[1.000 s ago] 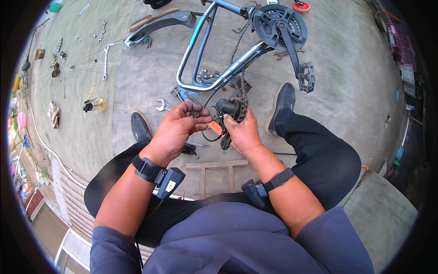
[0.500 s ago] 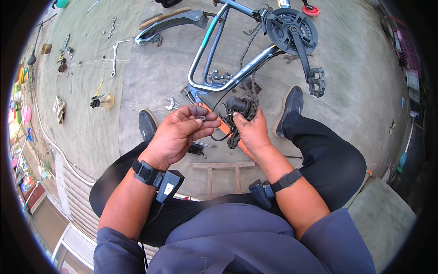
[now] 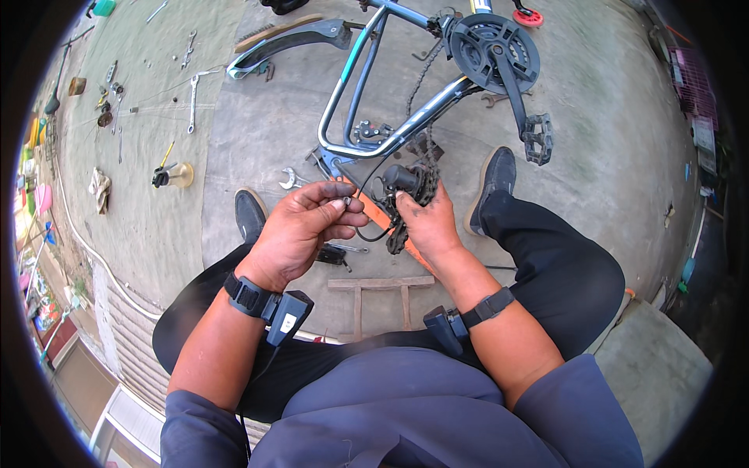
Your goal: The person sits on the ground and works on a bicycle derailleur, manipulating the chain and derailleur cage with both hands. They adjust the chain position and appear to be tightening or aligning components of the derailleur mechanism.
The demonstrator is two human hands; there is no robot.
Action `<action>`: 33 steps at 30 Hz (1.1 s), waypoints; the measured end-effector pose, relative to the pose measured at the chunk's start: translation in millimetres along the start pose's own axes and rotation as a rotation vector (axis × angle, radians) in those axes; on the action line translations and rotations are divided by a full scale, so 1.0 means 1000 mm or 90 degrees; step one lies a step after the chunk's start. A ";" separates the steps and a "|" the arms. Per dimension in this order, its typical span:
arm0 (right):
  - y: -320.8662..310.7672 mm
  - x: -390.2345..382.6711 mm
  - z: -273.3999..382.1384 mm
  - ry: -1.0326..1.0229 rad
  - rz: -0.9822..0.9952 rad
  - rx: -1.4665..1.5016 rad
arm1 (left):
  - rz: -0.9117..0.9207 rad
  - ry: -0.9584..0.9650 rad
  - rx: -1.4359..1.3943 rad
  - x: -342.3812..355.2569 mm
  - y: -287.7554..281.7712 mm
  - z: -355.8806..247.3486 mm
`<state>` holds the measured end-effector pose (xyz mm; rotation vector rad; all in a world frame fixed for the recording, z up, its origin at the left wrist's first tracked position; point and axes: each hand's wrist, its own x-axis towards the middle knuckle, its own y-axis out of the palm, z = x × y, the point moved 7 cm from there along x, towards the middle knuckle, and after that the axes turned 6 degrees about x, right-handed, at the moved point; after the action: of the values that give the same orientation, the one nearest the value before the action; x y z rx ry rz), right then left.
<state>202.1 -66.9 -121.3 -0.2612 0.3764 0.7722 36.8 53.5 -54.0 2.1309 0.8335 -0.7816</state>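
Note:
Between the thumb and fingers of my left hand [image 3: 292, 230] is a small shiny metal piece [image 3: 347, 201], too small to name surely. My right hand [image 3: 431, 222] grips a black rear derailleur [image 3: 400, 179], thumb on its near side. The bicycle chain [image 3: 414, 90] runs from the derailleur up towards the chainrings, and a thin black cable loops beside it. Beyond my hands lies the blue and silver bicycle frame [image 3: 334, 105], with its black crankset [image 3: 485, 58] and pedal [image 3: 538, 140] at the upper right. An orange bar [image 3: 376, 214] passes beneath both hands.
Wrenches [image 3: 193, 101] and small parts lie on the ground at the left, near a yellowish cup [image 3: 182, 175]. A mudguard [image 3: 292, 45] and a brush [image 3: 273, 33] are at the upper left. A wooden stand [image 3: 381, 284] is between my legs.
The view has shifted slightly. My left fingers have turned the small metal piece a little; my right hand keeps its hold on the derailleur.

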 end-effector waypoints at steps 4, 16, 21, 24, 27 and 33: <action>-0.001 0.001 -0.002 -0.005 0.003 0.004 | 0.000 0.012 0.009 0.000 0.001 -0.001; -0.001 0.001 -0.006 -0.012 0.007 0.019 | 0.017 0.009 0.022 0.003 -0.001 0.002; 0.000 0.000 -0.005 -0.004 0.002 0.027 | 0.025 0.027 0.048 0.001 0.003 0.000; 0.001 -0.001 -0.001 0.007 0.027 0.009 | 0.031 0.031 0.064 0.000 0.003 0.000; 0.002 -0.001 0.000 0.018 0.040 0.004 | 0.046 0.030 0.075 -0.001 0.004 0.000; 0.001 -0.001 -0.005 0.020 0.037 0.015 | 0.055 0.055 0.104 0.000 0.005 0.001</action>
<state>199.5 -68.7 -125.5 -0.2420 0.4245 0.8207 40.6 49.8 -52.6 2.3424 0.7380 -0.7395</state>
